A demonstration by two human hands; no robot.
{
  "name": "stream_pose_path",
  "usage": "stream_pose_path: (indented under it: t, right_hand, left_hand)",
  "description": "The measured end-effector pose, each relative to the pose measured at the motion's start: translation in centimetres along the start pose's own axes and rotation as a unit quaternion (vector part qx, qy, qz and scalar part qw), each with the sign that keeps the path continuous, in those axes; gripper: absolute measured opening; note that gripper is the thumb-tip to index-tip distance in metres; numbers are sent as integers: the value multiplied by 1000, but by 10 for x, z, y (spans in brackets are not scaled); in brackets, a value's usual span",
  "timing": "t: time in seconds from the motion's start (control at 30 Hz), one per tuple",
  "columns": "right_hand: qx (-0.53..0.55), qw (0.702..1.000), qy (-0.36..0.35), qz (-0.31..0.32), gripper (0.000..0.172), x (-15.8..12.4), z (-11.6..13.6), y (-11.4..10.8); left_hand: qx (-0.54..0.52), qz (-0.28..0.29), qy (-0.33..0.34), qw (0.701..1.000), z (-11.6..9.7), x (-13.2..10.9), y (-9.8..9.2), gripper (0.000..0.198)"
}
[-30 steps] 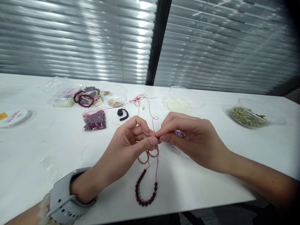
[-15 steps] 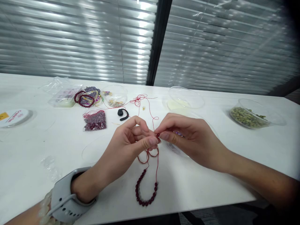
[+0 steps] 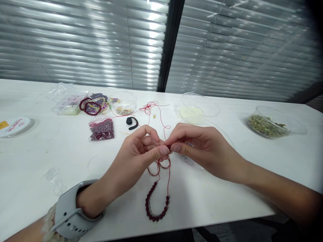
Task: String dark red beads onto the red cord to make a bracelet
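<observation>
My right hand (image 3: 202, 148) pinches a small dark red bead (image 3: 168, 147) between thumb and forefinger, and the bead is mostly hidden by the fingertips. My left hand (image 3: 137, 151) is closed against it, its fingers pinching the red cord (image 3: 169, 174) close to the bead. Below the hands, a loop of that cord hangs down to a curved strand of dark red beads (image 3: 155, 215) lying on the white table (image 3: 202, 198). Thin cord tangles run up to the far side of the table.
A grey smartwatch (image 3: 73, 210) sits on my left wrist. Farther back are a bag of dark red beads (image 3: 101, 130), a black earpiece (image 3: 132, 123), bead bracelets (image 3: 92, 108), plastic bowls, one of green stones (image 3: 264, 126), and a spool (image 3: 13, 126). Blinds cover the windows behind.
My fingertips have closed in around the bead, so less of it shows. My hands have moved slightly closer together, and the bead strand has shifted very little.
</observation>
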State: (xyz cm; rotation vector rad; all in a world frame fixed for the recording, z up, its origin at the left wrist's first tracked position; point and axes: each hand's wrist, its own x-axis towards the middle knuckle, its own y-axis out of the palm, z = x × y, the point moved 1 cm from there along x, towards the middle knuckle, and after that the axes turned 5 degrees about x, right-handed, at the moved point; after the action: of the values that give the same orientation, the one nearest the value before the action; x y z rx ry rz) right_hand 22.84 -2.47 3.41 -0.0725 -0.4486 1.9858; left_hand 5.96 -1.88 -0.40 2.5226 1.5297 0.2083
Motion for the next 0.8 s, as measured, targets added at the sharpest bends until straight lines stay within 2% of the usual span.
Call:
stream_pose_path:
  t: [0.23,0.57,0.8]
  right_hand:
    - [13,1000,7,15,9,0,0,-2]
    - [105,993,38,29,10,2,-5,-4]
    - [94,995,36,27,10,1,-6,-4]
  left_hand:
    - [6,10,-15,1000,2,-2,-2,19]
    - [15,9,-21,1000,0,0,0,18]
    - [20,-4,-26,999,0,-1,0,20]
